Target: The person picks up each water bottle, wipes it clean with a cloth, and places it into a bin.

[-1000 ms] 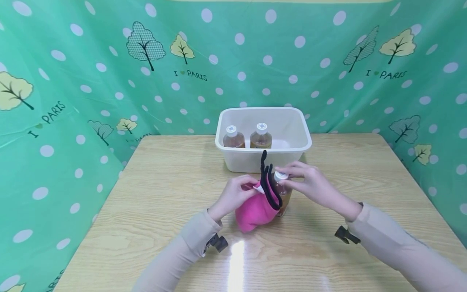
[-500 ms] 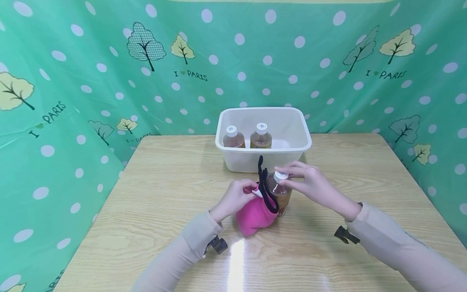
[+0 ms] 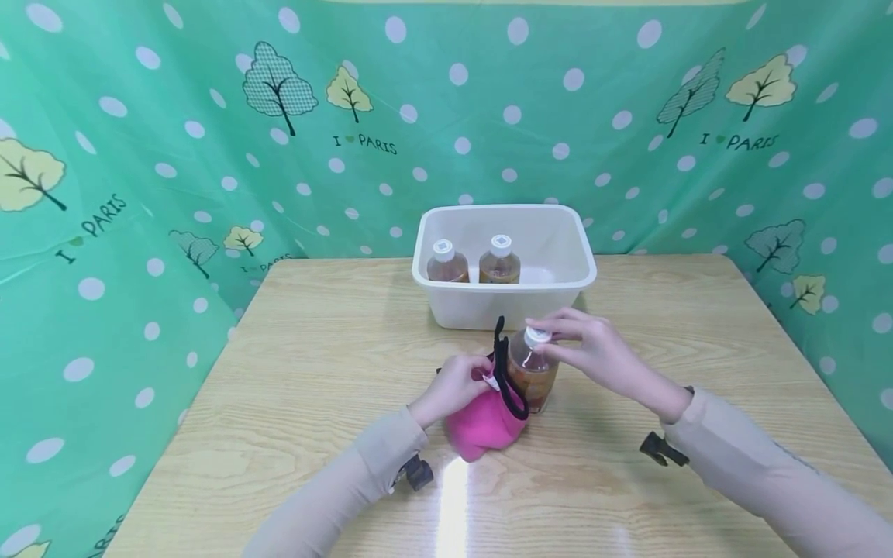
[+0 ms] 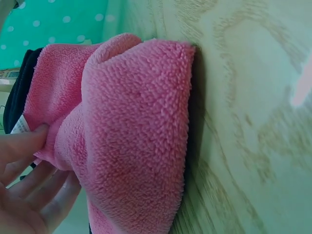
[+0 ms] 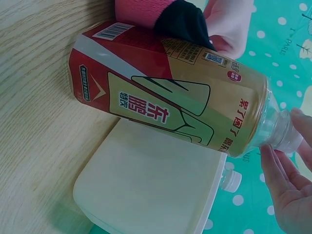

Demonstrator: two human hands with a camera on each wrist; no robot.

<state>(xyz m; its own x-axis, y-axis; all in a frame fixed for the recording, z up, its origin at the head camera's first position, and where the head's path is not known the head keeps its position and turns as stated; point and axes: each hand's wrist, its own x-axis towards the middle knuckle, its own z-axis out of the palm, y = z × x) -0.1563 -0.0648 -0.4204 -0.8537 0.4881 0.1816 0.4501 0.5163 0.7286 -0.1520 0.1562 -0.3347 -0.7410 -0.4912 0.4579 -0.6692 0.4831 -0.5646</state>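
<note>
My left hand (image 3: 456,385) pinches a pink plush cloth (image 3: 486,425) with black edging near its white tag; thumb and fingertips grip it in the left wrist view. The cloth (image 4: 141,122) hangs bunched, its lower end close to the table. Right beside it stands a drink bottle (image 3: 533,380) with a white cap, and the black edging lies against its left side. Thumb and fingers of my right hand (image 3: 586,345) hold the bottle by the cap. A red and gold label covers the bottle (image 5: 165,92) in the right wrist view.
Behind the bottle a white plastic bin (image 3: 558,298) stands on the wooden table (image 3: 300,372). Two similar bottles, one at the left (image 3: 446,267) and one in the middle (image 3: 499,263), stand inside it. A green dotted curtain (image 3: 474,85) encloses the back and sides.
My left hand and the cloth have moved slightly down and to the left, baring more of the bottle's label. The right hand and the bottle have stayed in place.
</note>
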